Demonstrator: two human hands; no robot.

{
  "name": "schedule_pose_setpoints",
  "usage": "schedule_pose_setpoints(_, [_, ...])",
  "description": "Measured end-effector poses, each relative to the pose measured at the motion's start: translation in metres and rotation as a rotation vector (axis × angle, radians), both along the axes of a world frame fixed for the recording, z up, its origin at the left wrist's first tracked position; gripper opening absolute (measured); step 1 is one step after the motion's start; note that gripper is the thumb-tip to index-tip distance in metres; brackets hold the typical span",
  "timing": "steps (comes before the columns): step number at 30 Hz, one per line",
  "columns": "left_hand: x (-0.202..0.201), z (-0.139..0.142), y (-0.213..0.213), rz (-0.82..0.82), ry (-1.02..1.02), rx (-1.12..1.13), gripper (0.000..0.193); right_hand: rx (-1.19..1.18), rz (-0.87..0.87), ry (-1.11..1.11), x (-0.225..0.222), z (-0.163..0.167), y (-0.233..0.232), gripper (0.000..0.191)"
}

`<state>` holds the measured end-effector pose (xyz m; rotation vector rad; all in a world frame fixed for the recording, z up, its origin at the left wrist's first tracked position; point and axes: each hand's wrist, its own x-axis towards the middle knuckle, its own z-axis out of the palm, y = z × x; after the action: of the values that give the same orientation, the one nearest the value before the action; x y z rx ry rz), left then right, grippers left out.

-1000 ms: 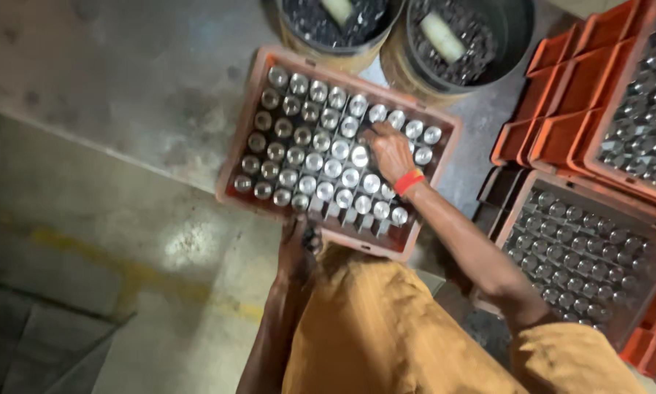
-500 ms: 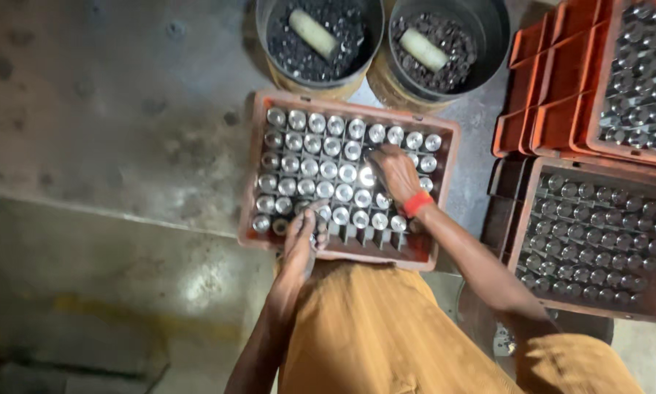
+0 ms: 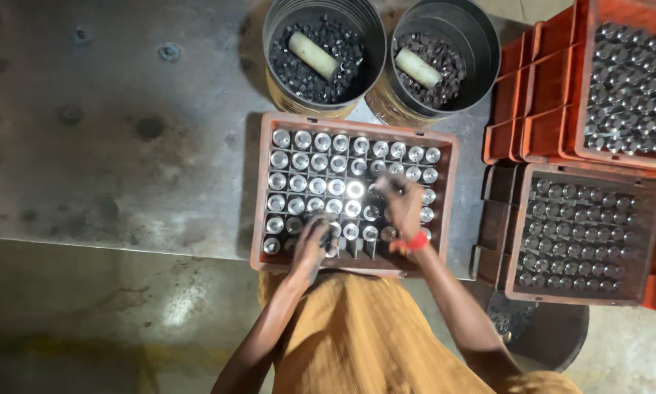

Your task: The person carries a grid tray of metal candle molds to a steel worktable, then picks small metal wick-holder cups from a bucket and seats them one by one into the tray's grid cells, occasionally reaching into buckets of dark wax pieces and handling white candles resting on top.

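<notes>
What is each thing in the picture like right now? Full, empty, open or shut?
Crate: open, nearly full of shiny capped bottles, a few near slots empty.
Left bucket: open, holding dark caps and a pale stick.
Right bucket: open, same.
Right-side crates: full.
Left hand: on bottles, grip unclear.
Right hand: on bottles, grip unclear.

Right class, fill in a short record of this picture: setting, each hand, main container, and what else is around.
setting: concrete floor, seen from above
left hand: on the bottle tops at the near edge of the orange crate
right hand: on the capped bottles mid-crate, red wristband
behind: two metal buckets of dark caps
right side: stacked orange crates of bottles
</notes>
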<state>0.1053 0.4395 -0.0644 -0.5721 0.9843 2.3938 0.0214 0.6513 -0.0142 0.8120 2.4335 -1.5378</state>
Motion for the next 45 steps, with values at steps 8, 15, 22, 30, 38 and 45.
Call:
schedule_pose_setpoints(8, [0.007,-0.014,-0.016,0.143,-0.203,-0.036,0.018,0.749,0.772,0.599,-0.089,-0.01,0.028,0.011])
schedule_pose_setpoints(15, [0.014,-0.004,-0.006,0.092,0.068,-0.112,0.035,0.75,0.765,0.624,-0.094,0.003,0.023,0.024])
schedule_pose_setpoints(22, [0.011,0.021,0.016,-0.076,0.101,-0.137,0.042,-0.137,0.583,0.116,0.045,0.01,-0.009,0.033])
schedule_pose_setpoints(30, [0.032,-0.016,0.043,0.003,0.199,-0.103,0.031,0.022,0.291,0.202,0.088,0.006,0.043,0.029])
schedule_pose_setpoints(38, [0.033,-0.013,0.045,-0.003,-0.204,-0.179,0.03,0.619,0.946,0.365,0.098,-0.016,0.056,0.038])
schedule_pose_setpoints(45, [0.022,0.005,0.047,-0.149,0.07,-0.192,0.038,0.65,0.903,0.39,0.086,0.009,0.051,0.037])
